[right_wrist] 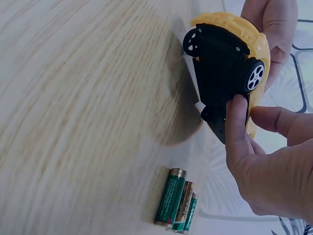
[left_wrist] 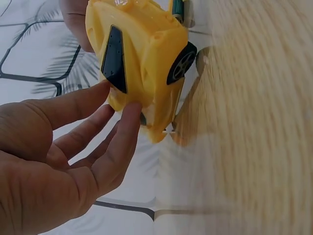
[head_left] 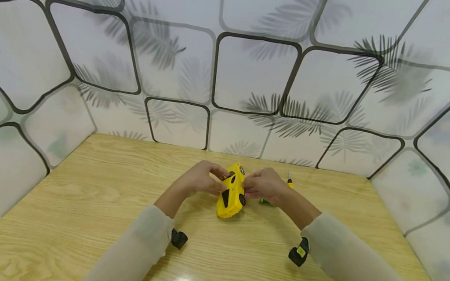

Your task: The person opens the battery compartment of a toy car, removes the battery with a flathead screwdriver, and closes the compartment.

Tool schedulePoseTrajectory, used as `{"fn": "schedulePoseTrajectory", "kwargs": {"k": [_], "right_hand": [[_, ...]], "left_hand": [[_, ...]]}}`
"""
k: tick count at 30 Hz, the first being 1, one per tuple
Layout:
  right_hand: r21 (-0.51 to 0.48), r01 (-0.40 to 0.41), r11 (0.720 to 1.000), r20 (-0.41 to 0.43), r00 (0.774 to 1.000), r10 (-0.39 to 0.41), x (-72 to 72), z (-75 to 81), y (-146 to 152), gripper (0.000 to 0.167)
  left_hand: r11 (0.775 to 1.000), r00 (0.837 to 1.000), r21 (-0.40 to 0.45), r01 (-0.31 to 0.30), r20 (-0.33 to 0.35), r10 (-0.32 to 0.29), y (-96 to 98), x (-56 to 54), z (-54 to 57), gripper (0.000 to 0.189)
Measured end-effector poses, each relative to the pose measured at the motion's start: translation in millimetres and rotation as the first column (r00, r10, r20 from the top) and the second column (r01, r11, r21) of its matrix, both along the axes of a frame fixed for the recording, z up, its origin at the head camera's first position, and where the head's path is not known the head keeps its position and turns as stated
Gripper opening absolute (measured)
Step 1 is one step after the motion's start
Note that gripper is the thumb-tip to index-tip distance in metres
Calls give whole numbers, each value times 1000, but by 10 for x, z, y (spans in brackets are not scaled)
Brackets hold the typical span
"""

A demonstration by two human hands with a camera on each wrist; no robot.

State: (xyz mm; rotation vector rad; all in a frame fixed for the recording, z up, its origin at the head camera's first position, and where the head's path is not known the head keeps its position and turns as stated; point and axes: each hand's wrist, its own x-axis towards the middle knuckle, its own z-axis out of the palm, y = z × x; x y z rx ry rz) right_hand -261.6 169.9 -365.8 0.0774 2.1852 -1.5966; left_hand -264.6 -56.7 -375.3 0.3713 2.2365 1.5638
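A yellow toy car (head_left: 229,198) with dark windows is tilted on its side just above the table, between both hands. My left hand (head_left: 203,178) holds it from the left. In the left wrist view, the thumb and fingers of that left hand (left_wrist: 73,156) touch the car's roof (left_wrist: 142,54) around the dark window. On the other side, my right hand (head_left: 263,185) grips the car's edge near a wheel. The right wrist view shows the black underside (right_wrist: 220,63), with the right hand (right_wrist: 274,161) pinching the edge between thumb and forefinger.
Green and gold batteries (right_wrist: 171,198) lie side by side on the wooden table (head_left: 84,209), near my right hand. A screwdriver (head_left: 290,183) with a yellow and black handle lies beyond the right wrist. A patterned white covering (head_left: 250,76) stands behind and at both sides.
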Motion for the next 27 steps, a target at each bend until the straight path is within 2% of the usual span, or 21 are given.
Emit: {"fn": "schedulePoseTrajectory", "kwargs": {"k": [2, 7, 12, 20, 27], "right_hand": [[-10, -5, 1000, 2, 1000, 5, 0, -14, 12, 32], [-27, -8, 1000, 17, 1000, 8, -14, -72, 30, 33], [-28, 4, 1000, 36, 999, -3, -20, -131, 19, 35], [-31, 33, 999, 63, 998, -31, -11, -210, -40, 24], [-8, 53, 999, 84, 995, -52, -6, -257, -109, 23]], "left_hand": [[999, 999, -52, -15, -52, 13, 10, 7, 7, 35], [989, 992, -141, -53, -123, 36, 51, 27, 16, 32], [975, 981, -213, -64, -190, 22, 93, 42, 21, 31], [970, 981, -240, -42, -196, -6, 115, 43, 14, 31], [958, 978, -284, -49, -207, -12, 140, 29, -9, 30]]}}
